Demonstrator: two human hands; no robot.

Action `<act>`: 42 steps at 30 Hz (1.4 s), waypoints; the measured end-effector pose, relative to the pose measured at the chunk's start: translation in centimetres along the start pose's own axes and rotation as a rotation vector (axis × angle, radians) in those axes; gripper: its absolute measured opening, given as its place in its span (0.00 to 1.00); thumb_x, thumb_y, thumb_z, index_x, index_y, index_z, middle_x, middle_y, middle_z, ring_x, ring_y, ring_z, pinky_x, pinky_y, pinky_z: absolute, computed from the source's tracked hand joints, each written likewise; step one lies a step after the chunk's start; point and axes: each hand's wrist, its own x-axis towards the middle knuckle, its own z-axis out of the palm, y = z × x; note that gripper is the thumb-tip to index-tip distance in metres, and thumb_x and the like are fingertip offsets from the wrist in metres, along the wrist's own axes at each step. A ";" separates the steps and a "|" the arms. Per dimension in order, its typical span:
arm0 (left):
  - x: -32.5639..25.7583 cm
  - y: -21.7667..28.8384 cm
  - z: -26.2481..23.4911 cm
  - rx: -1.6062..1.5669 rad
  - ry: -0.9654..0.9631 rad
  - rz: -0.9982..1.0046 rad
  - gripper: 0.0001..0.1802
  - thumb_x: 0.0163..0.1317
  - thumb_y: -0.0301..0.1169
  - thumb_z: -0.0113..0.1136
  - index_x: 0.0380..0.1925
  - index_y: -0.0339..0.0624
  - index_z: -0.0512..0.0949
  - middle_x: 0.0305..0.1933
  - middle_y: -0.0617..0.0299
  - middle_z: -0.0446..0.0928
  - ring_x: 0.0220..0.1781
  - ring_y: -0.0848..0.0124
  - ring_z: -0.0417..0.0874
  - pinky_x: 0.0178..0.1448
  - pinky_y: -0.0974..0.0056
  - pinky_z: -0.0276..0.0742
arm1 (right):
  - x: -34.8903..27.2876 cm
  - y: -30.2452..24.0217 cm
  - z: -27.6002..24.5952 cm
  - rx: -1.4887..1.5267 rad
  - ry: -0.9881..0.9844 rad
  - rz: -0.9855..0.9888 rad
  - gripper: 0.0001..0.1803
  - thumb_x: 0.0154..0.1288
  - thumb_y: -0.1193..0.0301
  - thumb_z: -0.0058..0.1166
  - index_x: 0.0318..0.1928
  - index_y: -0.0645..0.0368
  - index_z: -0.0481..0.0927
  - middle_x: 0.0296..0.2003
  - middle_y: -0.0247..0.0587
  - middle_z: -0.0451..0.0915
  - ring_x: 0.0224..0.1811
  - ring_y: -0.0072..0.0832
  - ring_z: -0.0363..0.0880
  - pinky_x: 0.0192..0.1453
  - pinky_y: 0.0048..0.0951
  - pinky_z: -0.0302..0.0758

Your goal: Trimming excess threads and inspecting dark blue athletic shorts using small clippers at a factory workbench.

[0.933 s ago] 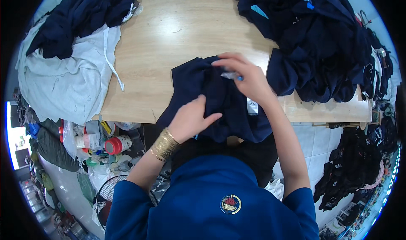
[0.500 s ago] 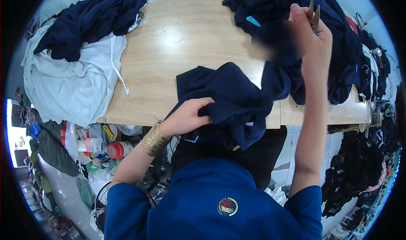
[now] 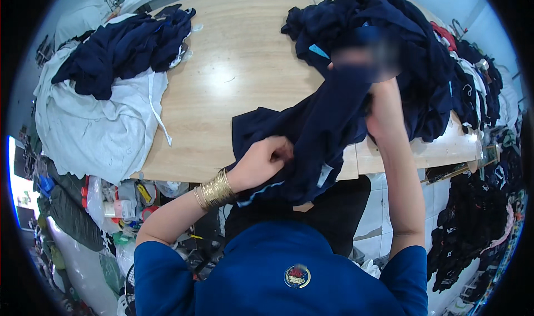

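A navy garment (image 3: 334,115) hangs over the table's front edge and rises to the right, with a white label (image 3: 325,174) showing near its lower part. My left hand (image 3: 264,161), with gold bangles (image 3: 216,191) at the wrist, is closed on its left side, fingers curled into the cloth. Raised at the right, my right hand (image 3: 385,107) grips the upper part of the garment. Its fingertips are partly covered by cloth and a blurred patch. The scissors seen earlier in that hand are hidden now.
A heap of navy clothes (image 3: 423,93) lies at the right of the wooden table (image 3: 233,65). At the left, more navy cloth (image 3: 122,54) rests on white fabric (image 3: 105,132). Bags and jars (image 3: 119,205) crowd below the table; dark garments (image 3: 467,227) hang at the lower right.
My right hand has come down and leftward onto the garment, lifting cloth up toward the right. The scissors have gone out of sight. My left hand has shifted slightly right.
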 end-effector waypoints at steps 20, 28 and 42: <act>-2.0 6.1 -8.4 -0.727 0.178 0.201 0.26 0.56 0.41 0.57 0.47 0.29 0.70 0.44 0.54 0.77 0.45 0.71 0.79 0.55 0.68 0.72 | -0.5 -4.4 -9.8 -0.067 0.353 -0.160 0.12 0.53 0.75 0.46 0.36 0.62 0.82 0.34 0.37 0.81 0.39 0.23 0.78 0.48 0.21 0.69; -2.7 4.2 -10.2 -0.937 0.374 0.111 0.21 0.64 0.38 0.47 0.49 0.31 0.72 0.48 0.52 0.77 0.47 0.66 0.79 0.57 0.66 0.71 | -1.9 -5.2 -8.6 -0.238 0.254 -0.076 0.12 0.47 0.77 0.47 0.32 0.61 0.83 0.32 0.38 0.82 0.36 0.25 0.78 0.50 0.21 0.68; 3.4 1.5 -4.9 0.323 0.253 0.397 0.31 0.58 0.39 0.58 0.59 0.39 0.63 0.62 0.49 0.62 0.66 0.58 0.61 0.69 0.59 0.53 | -1.4 1.0 -3.8 -0.192 -0.213 0.274 0.09 0.47 0.73 0.65 0.30 0.60 0.79 0.26 0.27 0.77 0.31 0.14 0.70 0.42 0.16 0.63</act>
